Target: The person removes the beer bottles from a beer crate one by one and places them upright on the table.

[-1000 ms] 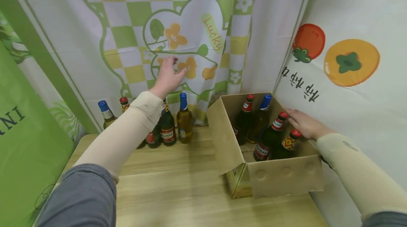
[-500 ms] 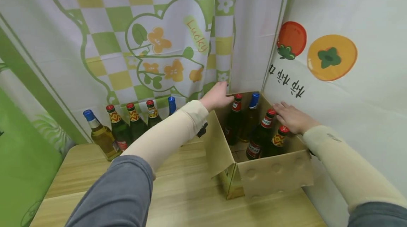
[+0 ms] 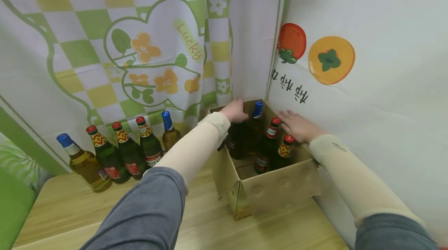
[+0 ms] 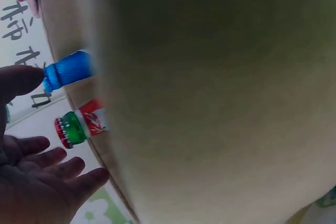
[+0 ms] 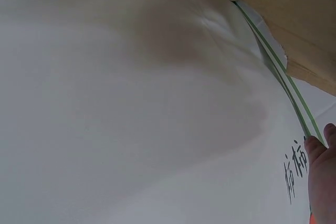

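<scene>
Soft light fills the head view. Cardboard (image 4: 220, 108) blurs in the left wrist view; shadow mottles the right's white sheet (image 5: 131, 119).

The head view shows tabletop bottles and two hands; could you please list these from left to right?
First amber bottle, first green bottle, second green bottle, third green bottle, second amber bottle, left hand, right hand.

Box (image 4: 210, 108) blurry, left wrist view.

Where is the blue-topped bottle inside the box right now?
In the head view, the blue-topped bottle stands near the back corner of the cardboard box, between the left hand and the right hand.
</scene>
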Tool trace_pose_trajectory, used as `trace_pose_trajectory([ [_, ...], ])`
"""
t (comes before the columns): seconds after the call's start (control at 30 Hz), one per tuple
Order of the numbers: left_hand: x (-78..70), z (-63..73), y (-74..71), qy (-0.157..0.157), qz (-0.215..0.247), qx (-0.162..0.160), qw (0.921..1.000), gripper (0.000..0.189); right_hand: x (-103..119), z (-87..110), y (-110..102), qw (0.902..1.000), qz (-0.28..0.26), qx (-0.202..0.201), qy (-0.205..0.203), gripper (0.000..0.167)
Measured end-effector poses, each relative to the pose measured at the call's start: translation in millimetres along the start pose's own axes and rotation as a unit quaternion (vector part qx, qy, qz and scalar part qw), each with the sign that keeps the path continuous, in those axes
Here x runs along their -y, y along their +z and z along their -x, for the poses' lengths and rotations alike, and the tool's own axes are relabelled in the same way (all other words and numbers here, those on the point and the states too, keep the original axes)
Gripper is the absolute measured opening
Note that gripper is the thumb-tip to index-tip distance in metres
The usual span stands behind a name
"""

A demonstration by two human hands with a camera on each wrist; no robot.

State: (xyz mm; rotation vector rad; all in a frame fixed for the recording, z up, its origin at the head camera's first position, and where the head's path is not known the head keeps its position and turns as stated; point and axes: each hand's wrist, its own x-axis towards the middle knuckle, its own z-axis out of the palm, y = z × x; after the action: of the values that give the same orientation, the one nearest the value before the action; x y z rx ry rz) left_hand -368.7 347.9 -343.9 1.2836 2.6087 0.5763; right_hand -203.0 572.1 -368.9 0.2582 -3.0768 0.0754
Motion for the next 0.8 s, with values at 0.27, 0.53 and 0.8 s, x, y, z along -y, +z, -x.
trace_pose_trajectory([
  [0.27,8.2,3.2,10.7,0.044,-0.052,0.012,0.9976,0.011,2.8,-2.6,-1.5,0.9999,-0.010,0.000,-0.002,0.050],
  [0.53,13.2,22.7,22.8,0.056,-0.036,-0.009,0.9978,0.016,3.9,-6.2,4.9,0.9999,-0.007,0.008,0.002,0.050],
  [0.8,14.4,42.5,-8.1,-0.003,0.057,-0.048,0.9972,0.018,5.9,-5.7,0.0,0.9993,-0.035,0.003,0.012,0.050],
])
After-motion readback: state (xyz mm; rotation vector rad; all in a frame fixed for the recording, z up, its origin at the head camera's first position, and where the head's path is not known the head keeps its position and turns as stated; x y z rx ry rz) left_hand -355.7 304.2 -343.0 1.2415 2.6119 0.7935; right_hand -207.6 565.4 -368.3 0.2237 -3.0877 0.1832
